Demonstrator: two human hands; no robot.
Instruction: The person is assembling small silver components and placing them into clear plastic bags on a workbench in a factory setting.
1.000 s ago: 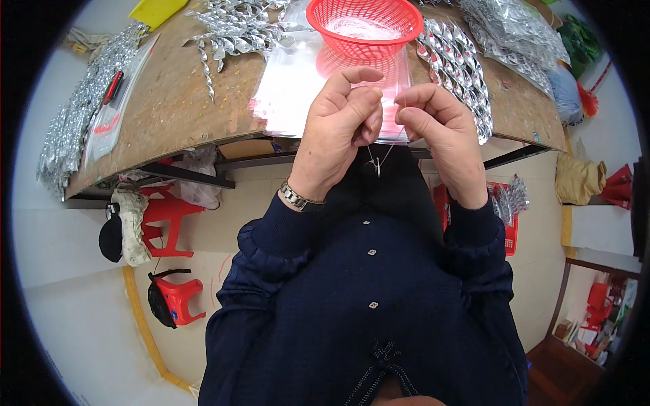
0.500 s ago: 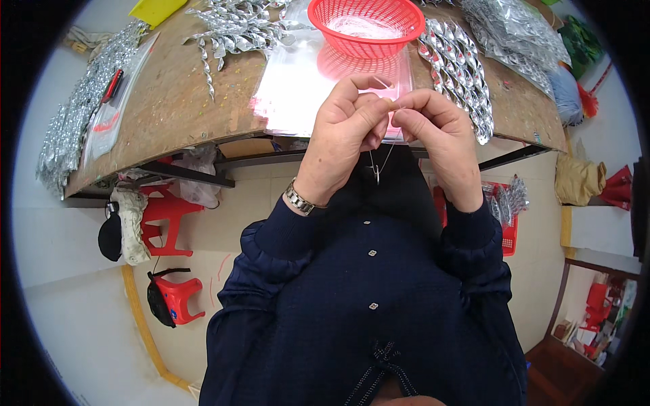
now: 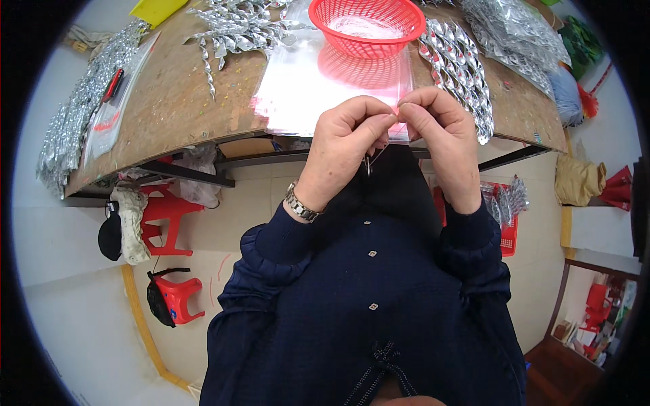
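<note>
Both hands raised, meeting in front of the table's near edge. Left hand (image 3: 347,139): thumb and forefinger pinched tip to tip, other fingers curled under; a watch (image 3: 301,203) sits at its wrist. Right hand (image 3: 447,135): thumb and forefinger likewise closed to a narrow pinch, tips close beside the left ones; cannot tell whether the two pairs touch. Held item: a fine thread (image 3: 379,155), hanging below the fingertips, in front of the dark trousers (image 3: 386,193); a small metal piece (image 3: 369,167) hangs on it, just below the left hand's curled fingers. Thread's course between the fingertips too fine to make out. Table (image 3: 183,88): clear bags (image 3: 288,101) lie in a stack at the near edge, directly beyond the hands. Red basket (image 3: 367,49), upright, rests on their far part; fine white strands (image 3: 365,27) inside. Silver spirals (image 3: 457,81) lie just right of the bags; a further silver bunch (image 3: 237,37) lies to their left. Far left: red-and-black knife (image 3: 113,86) on clear plastic (image 3: 108,128), beside silver tinsel (image 3: 78,125). Below right: red crate (image 3: 509,241) on the floor, silver pieces (image 3: 509,199) in it.
</note>
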